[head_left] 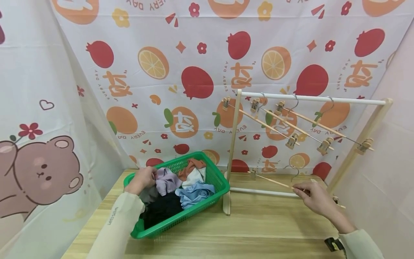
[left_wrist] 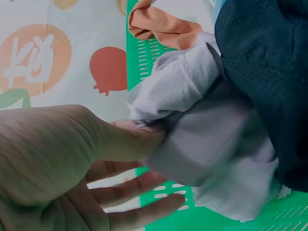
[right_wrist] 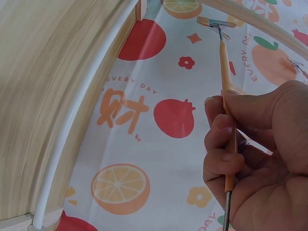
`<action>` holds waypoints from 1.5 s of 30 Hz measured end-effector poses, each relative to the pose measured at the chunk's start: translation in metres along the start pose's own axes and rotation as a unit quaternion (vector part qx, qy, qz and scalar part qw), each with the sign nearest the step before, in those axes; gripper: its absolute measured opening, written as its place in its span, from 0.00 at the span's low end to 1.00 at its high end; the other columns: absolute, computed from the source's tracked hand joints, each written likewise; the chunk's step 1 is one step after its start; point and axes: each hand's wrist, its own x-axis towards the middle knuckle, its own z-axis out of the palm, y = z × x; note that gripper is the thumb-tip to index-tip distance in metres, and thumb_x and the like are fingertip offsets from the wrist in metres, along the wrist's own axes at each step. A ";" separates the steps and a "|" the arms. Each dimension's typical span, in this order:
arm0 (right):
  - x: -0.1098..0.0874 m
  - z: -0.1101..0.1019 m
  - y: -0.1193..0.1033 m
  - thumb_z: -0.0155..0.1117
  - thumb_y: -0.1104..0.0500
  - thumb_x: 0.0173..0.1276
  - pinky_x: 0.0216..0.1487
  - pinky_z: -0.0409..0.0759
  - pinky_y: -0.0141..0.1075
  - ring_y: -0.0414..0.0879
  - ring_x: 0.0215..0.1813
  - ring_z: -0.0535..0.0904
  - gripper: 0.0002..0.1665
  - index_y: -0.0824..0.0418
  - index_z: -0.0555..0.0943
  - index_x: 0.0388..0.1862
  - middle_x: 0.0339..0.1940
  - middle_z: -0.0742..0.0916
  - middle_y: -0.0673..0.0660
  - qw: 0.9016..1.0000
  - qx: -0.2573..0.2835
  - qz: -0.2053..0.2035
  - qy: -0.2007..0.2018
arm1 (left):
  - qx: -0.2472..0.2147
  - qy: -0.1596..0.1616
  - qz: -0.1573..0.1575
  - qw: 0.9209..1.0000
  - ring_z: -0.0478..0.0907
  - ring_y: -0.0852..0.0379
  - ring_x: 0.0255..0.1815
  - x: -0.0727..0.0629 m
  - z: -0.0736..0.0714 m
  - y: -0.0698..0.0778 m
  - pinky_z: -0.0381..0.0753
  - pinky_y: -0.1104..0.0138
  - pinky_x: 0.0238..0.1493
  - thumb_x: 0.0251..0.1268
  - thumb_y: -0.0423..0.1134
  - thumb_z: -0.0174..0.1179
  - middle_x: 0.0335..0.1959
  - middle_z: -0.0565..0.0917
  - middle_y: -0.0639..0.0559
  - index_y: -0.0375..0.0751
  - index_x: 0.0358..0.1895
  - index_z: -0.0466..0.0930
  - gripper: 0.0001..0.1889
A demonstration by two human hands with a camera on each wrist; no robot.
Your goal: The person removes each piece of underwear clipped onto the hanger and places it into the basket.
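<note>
My left hand reaches into the left side of the green basket. Thumb and forefinger pinch a lavender cloth, seen close in the left wrist view; the other fingers stretch out beneath it. Around it in the basket lie black cloth, light blue cloth, white cloth and rust-orange cloth. To the right, my right hand grips the wooden bar of a clip hanger, fingers curled round it in the right wrist view. The hanger's metal hook points up.
A wood-and-white rack stands right of the basket. Several clip hangers hang from its white top rail, above my right hand. Its lower white rail runs behind the held hanger. A black item lies near my right sleeve.
</note>
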 end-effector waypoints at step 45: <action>0.011 -0.023 -0.003 0.70 0.66 0.66 0.20 0.64 0.28 0.28 0.19 0.61 0.07 0.62 0.91 0.41 0.24 0.86 0.47 0.998 -0.039 -0.033 0.029 | -0.156 0.121 0.124 0.972 0.75 0.47 0.35 0.064 0.058 0.240 0.77 0.59 0.38 0.65 0.45 0.54 0.61 0.75 0.43 0.45 0.65 0.65 0.26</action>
